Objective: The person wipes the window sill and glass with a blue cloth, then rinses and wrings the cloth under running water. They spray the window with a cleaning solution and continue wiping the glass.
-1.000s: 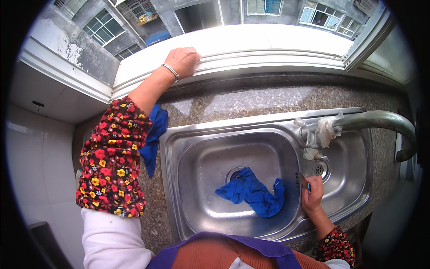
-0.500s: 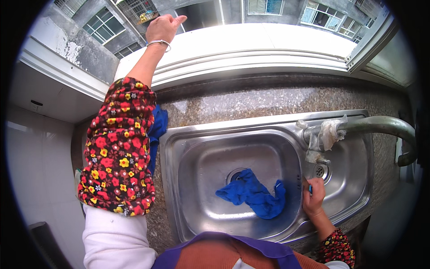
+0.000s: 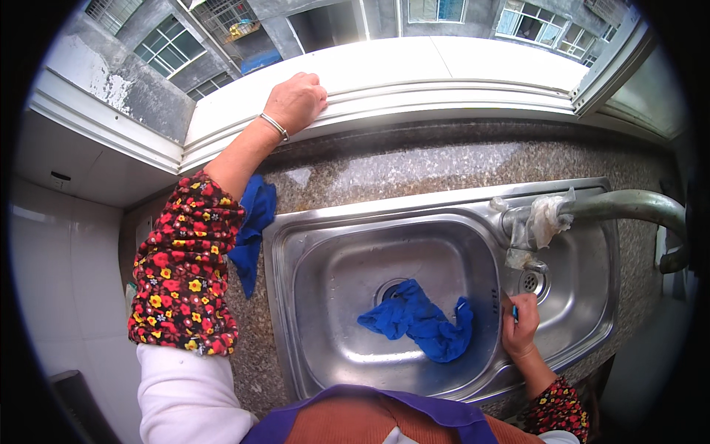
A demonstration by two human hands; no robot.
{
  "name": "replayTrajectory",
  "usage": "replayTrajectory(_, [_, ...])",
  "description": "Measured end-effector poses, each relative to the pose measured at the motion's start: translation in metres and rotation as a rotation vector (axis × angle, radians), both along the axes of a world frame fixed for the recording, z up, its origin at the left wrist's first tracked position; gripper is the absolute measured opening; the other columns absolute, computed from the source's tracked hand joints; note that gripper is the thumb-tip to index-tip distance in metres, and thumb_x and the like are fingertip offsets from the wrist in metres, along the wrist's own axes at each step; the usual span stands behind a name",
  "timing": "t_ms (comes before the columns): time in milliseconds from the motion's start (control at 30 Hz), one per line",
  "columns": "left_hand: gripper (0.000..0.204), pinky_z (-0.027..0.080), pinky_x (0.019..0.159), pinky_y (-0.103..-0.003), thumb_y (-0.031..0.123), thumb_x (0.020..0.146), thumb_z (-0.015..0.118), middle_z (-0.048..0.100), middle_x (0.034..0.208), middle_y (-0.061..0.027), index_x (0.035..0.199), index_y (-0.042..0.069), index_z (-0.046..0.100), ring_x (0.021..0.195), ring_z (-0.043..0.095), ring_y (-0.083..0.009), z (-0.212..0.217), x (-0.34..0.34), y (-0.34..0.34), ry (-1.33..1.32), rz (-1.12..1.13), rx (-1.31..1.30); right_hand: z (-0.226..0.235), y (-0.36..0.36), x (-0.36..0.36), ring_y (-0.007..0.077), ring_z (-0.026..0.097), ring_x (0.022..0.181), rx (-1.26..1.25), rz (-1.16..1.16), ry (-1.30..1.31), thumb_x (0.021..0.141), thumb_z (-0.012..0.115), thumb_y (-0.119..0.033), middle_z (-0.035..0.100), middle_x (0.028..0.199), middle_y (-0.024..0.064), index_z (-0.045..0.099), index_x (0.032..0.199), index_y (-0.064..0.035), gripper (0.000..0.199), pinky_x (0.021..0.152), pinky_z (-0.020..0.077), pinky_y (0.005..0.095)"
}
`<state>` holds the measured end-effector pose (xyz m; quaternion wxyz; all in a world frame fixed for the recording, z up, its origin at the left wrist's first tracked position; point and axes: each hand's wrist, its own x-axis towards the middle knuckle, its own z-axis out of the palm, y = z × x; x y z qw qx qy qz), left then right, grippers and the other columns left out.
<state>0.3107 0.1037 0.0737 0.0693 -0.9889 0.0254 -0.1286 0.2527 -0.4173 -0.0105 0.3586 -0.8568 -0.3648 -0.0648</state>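
Observation:
My left hand is stretched forward to the white window frame, its fingers curled down at the inner edge of the sill. What lies inside them, if anything, is hidden. Over the divider between two steel basins, my right hand is closed around a thin object with a blue part; most of it is covered by the fingers. A wet-looking blue cloth lies crumpled in the large sink basin, partly over its drain. Another blue cloth rests on the counter beneath my left forearm.
A curved metal faucet, wrapped with whitish plastic at its joint, reaches over the small basin. Speckled stone counter surrounds the sink. White tiled wall stands at the left. Beyond the open window are grey buildings.
My left hand has come down and slightly right, from above the outer sill to the window frame, and its thumb no longer sticks out. My right hand and the cloth in the sink hardly differ.

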Motion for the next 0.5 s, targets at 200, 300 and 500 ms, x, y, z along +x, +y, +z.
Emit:
replayTrajectory(200, [0.008,0.047,0.065,-0.036,0.011,0.072,0.057,0.055,0.074,-0.0103,0.066,0.006,0.059,0.072,0.057,-0.0275,0.006,0.007,0.001,0.106,-0.059,0.087,0.001,0.001,0.0,0.0293,0.049,0.07,0.006,0.003,-0.006,0.068,0.051,0.009,0.049,0.077,0.0145,0.051,0.088,0.0007,0.021,0.062,0.0417,0.0341])
replayTrajectory(300, [0.012,0.048,0.066,-0.039,0.013,0.073,0.054,0.058,0.076,-0.0139,0.067,0.006,0.061,0.074,0.058,-0.03,0.011,0.011,0.009,0.193,-0.118,0.028,0.0,-0.001,0.0,0.0291,0.049,0.07,0.016,-0.015,0.015,0.069,0.051,0.009,0.049,0.077,0.0143,0.051,0.087,0.0007,0.021,0.062,0.0417,0.0341])
replayTrajectory(500, [0.007,0.048,0.062,-0.03,0.007,0.072,0.059,0.061,0.07,-0.0099,0.073,0.005,0.066,0.064,0.059,-0.0212,0.006,0.003,0.01,0.09,-0.001,-0.258,-0.002,-0.003,0.001,0.0313,0.051,0.07,0.019,-0.017,0.022,0.066,0.054,0.007,0.05,0.08,0.0154,0.052,0.088,-0.0012,0.024,0.061,0.0426,0.0365])
